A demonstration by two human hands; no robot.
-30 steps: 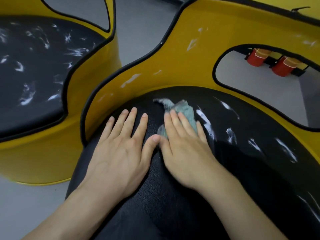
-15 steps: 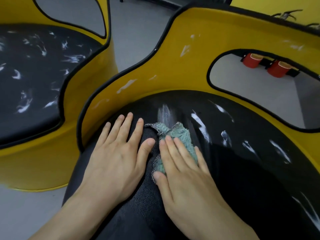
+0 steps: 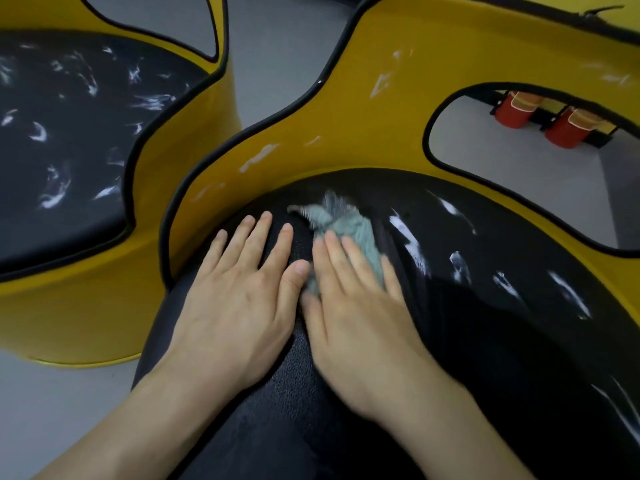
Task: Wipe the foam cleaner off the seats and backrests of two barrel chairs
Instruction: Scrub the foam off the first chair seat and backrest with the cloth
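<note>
1. The near barrel chair's seat [image 3: 485,341] is black with a fine pebbled grain, rounded in outline and slightly domed.
2. Its backrest [image 3: 398,116] is smooth, glossy yellow, curved, edged in black piping and pierced by an oval cutout.
3. White foam streaks [image 3: 412,244] smear the right half of the seat, and fainter dabs mark the backrest.
4. A grey-green cloth [image 3: 349,226], nubbly and crumpled, lies on the seat near the backrest.
5. The right hand [image 3: 360,317] lies flat on the cloth, its fingers [image 3: 332,258] straight and pressing, not curled round it.
6. The left hand [image 3: 239,303] rests palm-down on the bare seat just beside it, fingers straight and slightly spread, holding nothing.
7. The second chair [image 3: 194,188] stands to the left on the grey floor [image 3: 284,46], its black seat flecked with foam.
8. Two red cylinders [image 3: 512,110] show through the cutout.
</note>
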